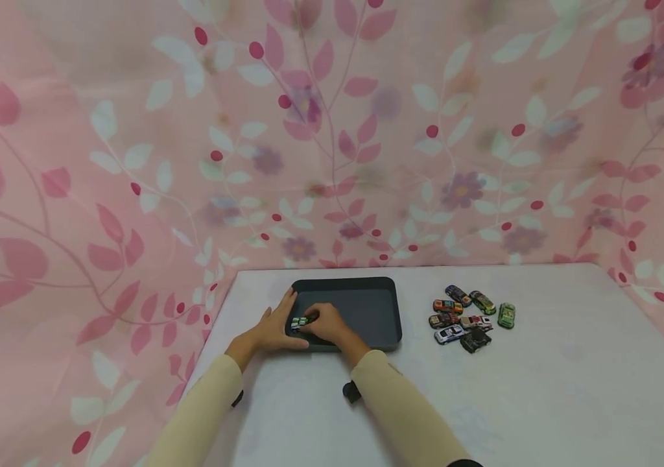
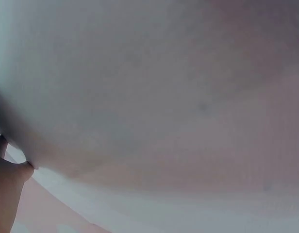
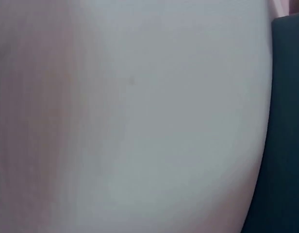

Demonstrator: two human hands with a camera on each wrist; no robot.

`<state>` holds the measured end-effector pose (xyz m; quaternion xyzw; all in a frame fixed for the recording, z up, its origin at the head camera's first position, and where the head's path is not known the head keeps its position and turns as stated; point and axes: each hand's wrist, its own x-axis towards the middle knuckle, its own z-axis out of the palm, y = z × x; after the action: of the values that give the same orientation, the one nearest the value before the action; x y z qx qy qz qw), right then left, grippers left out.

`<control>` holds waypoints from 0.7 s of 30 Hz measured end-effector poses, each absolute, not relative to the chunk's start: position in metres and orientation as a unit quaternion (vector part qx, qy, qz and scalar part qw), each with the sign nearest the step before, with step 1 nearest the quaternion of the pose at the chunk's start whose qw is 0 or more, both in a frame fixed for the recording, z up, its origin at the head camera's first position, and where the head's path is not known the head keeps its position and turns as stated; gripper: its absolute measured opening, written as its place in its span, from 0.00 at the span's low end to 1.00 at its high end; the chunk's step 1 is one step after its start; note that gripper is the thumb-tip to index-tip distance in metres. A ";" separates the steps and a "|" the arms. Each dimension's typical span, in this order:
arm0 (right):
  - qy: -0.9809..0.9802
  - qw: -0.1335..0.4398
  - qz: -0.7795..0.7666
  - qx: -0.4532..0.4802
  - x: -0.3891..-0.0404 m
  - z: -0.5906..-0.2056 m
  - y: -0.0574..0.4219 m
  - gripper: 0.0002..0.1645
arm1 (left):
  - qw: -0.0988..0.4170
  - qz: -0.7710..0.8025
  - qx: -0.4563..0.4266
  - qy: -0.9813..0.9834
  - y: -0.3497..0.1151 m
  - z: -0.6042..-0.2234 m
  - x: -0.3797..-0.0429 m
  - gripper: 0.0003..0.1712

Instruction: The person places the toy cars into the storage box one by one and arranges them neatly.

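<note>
A dark grey rectangular tray (image 1: 361, 311) lies on the white table. My left hand (image 1: 270, 329) rests along the tray's left side with its fingers stretched out and the thumb along the near rim. Inside the tray's left end is a small green-and-white toy car (image 1: 299, 322). My right hand (image 1: 327, 324) reaches over the near rim, its curled fingertips pinching at this car and partly covering it. In the left wrist view only part of the left hand (image 2: 8, 179) shows at the lower left. The right wrist view shows a dark surface (image 3: 288, 126) along its right edge.
To the right of the tray, several toy cars lie in a loose group, among them an orange car (image 1: 447, 307), a white-and-blue car (image 1: 449, 334), a black car (image 1: 475, 340) and a green car (image 1: 506, 315). A pink floral cloth (image 1: 332, 162) hangs behind the table (image 1: 565, 389).
</note>
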<state>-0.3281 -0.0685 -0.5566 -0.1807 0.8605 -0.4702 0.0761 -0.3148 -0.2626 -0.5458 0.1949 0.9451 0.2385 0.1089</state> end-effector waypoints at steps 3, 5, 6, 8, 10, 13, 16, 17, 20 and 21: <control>0.850 0.079 -0.495 -0.161 -0.327 -0.555 -0.067 0.18 | 0.107 0.238 0.195 0.945 -0.261 -0.547 -0.317 0.74; 0.851 0.082 -0.495 -0.153 -0.327 -0.554 -0.066 0.18 | 0.108 0.236 0.194 0.946 -0.260 -0.547 -0.319 0.75; 0.852 0.081 -0.494 -0.151 -0.326 -0.555 -0.066 0.18 | 0.109 0.236 0.194 0.946 -0.259 -0.548 -0.319 0.75; 0.852 0.079 -0.496 -0.147 -0.326 -0.557 -0.068 0.17 | 0.108 0.248 0.193 0.943 -0.261 -0.546 -0.318 0.75; 0.853 0.076 -0.496 -0.141 -0.327 -0.559 -0.069 0.17 | 0.107 0.248 0.195 0.943 -0.261 -0.546 -0.317 0.75; 0.853 0.069 -0.498 -0.141 -0.328 -0.561 -0.069 0.17 | 0.105 0.249 0.196 0.942 -0.260 -0.547 -0.317 0.75; 0.852 0.064 -0.499 -0.145 -0.329 -0.561 -0.068 0.17 | 0.101 0.248 0.195 0.943 -0.260 -0.548 -0.318 0.75; 0.851 0.065 -0.500 -0.145 -0.329 -0.560 -0.068 0.17 | 0.101 0.245 0.194 0.944 -0.260 -0.548 -0.319 0.75; 0.849 0.072 -0.503 -0.141 -0.328 -0.559 -0.067 0.16 | 0.102 0.244 0.194 0.945 -0.260 -0.548 -0.319 0.75; 0.848 0.075 -0.506 -0.139 -0.328 -0.558 -0.067 0.16 | 0.103 0.242 0.195 0.945 -0.260 -0.547 -0.320 0.75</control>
<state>-0.3276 -0.0673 -0.5582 -0.1394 0.8480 -0.5059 0.0746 -0.3196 -0.2598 -0.5473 0.1949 0.9450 0.2416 0.1032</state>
